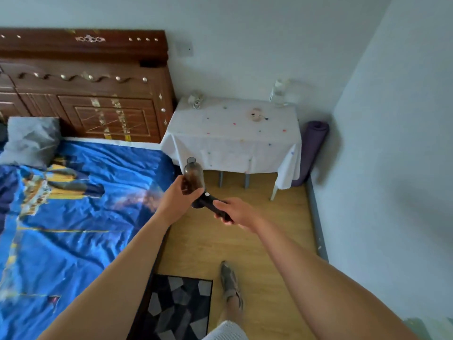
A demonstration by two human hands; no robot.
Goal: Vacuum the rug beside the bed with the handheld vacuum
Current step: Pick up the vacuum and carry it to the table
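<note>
Handheld vacuum [204, 196] is up in mid-air over the floor [282, 229], between bed [73, 204] and desk [232, 128], well apart from the rug [179, 307]. Right hand [235, 212] has its fingers [220, 204] wrapped round the black handle. Left hand [176, 200] clasps the brown dust cup, probably steadying or checking it before starting. Long axis runs from the handle at lower right up to the cup. The mouth end points up toward the desk, not at the rug.

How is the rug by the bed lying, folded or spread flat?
Spread flat: the rug lies on the floor beside the bed, far edge straight, no folds showing; its near end is cropped.
</note>
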